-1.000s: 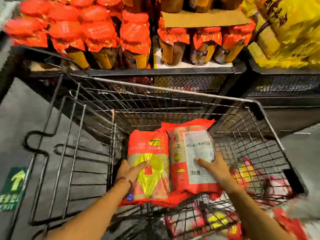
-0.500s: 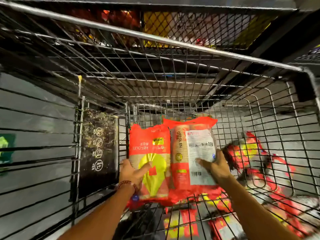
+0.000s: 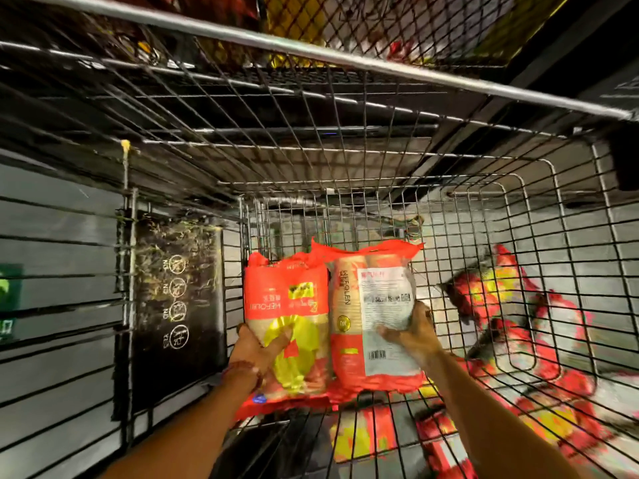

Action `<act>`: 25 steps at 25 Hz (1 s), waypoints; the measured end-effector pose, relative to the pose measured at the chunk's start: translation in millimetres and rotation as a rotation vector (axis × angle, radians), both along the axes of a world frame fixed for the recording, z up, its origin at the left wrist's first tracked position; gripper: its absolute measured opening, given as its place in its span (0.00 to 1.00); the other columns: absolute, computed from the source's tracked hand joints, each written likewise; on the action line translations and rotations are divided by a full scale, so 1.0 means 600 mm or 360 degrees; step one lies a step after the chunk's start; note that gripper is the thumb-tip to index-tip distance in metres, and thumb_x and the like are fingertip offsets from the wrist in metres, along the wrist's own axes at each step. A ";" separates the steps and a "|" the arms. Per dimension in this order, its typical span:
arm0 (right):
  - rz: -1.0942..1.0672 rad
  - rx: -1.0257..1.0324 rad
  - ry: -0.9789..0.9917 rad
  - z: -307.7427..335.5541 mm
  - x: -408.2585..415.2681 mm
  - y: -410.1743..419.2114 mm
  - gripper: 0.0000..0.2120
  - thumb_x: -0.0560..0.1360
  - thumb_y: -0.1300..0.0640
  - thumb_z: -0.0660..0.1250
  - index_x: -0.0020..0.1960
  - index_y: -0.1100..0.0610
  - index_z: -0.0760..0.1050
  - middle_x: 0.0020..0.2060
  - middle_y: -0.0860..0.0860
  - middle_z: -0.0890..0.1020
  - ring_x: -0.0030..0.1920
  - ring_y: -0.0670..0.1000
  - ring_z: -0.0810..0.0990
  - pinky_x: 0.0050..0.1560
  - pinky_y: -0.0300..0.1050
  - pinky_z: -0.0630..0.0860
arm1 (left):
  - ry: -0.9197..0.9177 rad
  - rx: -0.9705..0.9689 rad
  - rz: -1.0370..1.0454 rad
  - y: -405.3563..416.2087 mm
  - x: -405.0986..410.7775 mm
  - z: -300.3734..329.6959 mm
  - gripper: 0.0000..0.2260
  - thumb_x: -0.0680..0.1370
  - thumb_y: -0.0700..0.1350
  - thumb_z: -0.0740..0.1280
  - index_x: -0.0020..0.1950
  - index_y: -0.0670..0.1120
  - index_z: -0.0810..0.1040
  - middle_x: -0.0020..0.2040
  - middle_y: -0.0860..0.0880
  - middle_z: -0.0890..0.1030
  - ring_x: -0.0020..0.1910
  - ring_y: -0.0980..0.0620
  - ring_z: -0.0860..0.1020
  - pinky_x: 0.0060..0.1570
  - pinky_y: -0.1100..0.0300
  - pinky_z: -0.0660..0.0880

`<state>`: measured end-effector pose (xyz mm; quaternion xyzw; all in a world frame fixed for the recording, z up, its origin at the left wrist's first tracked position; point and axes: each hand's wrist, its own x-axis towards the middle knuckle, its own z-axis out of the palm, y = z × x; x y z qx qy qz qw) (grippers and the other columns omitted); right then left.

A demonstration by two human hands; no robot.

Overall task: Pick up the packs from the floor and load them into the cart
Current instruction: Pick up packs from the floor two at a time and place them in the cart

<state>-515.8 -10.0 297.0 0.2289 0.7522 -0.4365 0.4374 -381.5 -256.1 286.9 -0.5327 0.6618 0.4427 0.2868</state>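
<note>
Grey floor [image 3: 58, 216] shows through the bars of a wire-mesh metal shopping cart [image 3: 345, 160]. Inside the basket, the left hand [image 3: 256, 347] grasps a red plastic pack with a yellow circle [image 3: 287, 305], and the right hand [image 3: 415, 333] grasps a red pack with a white label [image 3: 373, 305] just beside it. More red and yellow packs [image 3: 501, 305] show blurred beyond the mesh at right.

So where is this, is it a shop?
Most likely a supermarket or warehouse store. A big wire-mesh shopping cart fills the view, both hands hold red-and-yellow printed food packs, one showing a barcode label, and more red packs show through the mesh.
</note>
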 end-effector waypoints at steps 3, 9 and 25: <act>0.0830 0.0634 0.0093 0.040 -0.005 -0.020 0.35 0.70 0.51 0.77 0.69 0.60 0.63 0.65 0.59 0.71 0.67 0.60 0.70 0.66 0.52 0.71 | -0.0219 -0.0149 -0.0351 0.016 -0.021 0.033 0.31 0.75 0.57 0.69 0.65 0.37 0.63 0.64 0.39 0.74 0.65 0.39 0.75 0.60 0.52 0.71; 0.1760 0.1265 0.1167 0.231 -0.100 -0.089 0.36 0.80 0.44 0.58 0.81 0.52 0.44 0.80 0.54 0.50 0.80 0.58 0.49 0.77 0.60 0.51 | 0.0609 -0.1186 -0.1834 -0.001 -0.176 0.253 0.41 0.79 0.61 0.58 0.80 0.43 0.39 0.81 0.45 0.43 0.80 0.44 0.43 0.76 0.44 0.45; 0.0510 0.1785 0.2010 0.720 0.285 0.160 0.35 0.77 0.46 0.65 0.79 0.53 0.56 0.78 0.58 0.60 0.78 0.62 0.55 0.74 0.68 0.49 | 0.1698 -0.1787 -0.2349 0.198 -0.021 0.764 0.40 0.77 0.63 0.60 0.80 0.48 0.46 0.81 0.45 0.51 0.80 0.44 0.49 0.73 0.35 0.48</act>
